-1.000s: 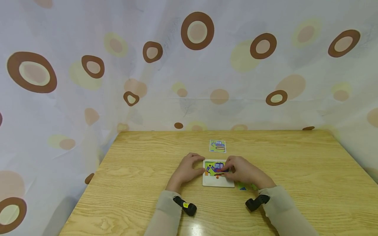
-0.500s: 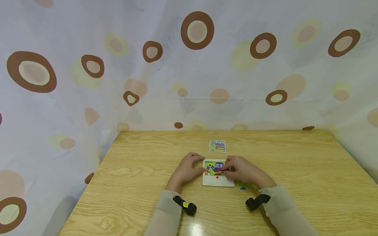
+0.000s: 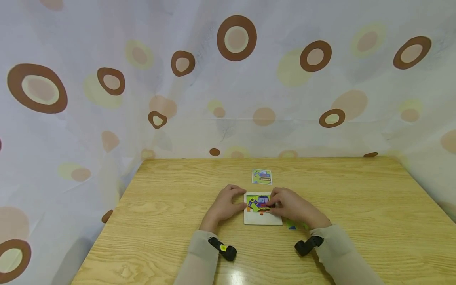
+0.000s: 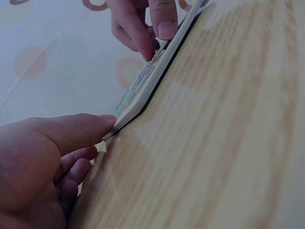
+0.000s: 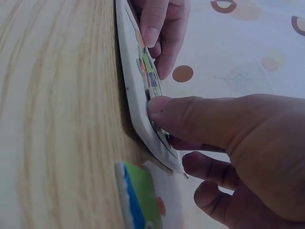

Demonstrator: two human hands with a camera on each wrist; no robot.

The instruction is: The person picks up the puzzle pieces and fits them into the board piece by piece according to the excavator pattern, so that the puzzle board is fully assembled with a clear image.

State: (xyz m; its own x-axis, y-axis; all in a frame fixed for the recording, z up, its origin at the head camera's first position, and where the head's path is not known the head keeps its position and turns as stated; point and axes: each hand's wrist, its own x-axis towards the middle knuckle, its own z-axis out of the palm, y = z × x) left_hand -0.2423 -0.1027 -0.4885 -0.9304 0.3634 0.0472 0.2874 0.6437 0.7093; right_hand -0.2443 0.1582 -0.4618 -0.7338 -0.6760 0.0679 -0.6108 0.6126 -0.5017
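Note:
A white-framed jigsaw puzzle board (image 3: 263, 221) with a partly filled excavator picture lies on the table in the head view. My right hand (image 3: 291, 205) is over its right side, thumb and index finger pinching a puzzle piece (image 3: 266, 208) low in the picture; the fingertips cover most of that piece. The right thumb (image 5: 181, 117) lies close on the board in the right wrist view. At the board's left edge, my left hand (image 3: 224, 205) touches with relaxed fingers, the index at the top corner. In the left wrist view its thumb (image 4: 86, 129) rests on the frame's corner.
Behind the board lies a small excavator picture card (image 3: 261, 177). Loose green and blue puzzle pieces (image 3: 291, 225) lie right of the board, partly under the right wrist. A patterned cloth (image 3: 199, 130) hangs behind the wooden table (image 3: 171, 198).
The right fingertips shift only slightly at the same spot on the puzzle. The left hand and the board stay where they were.

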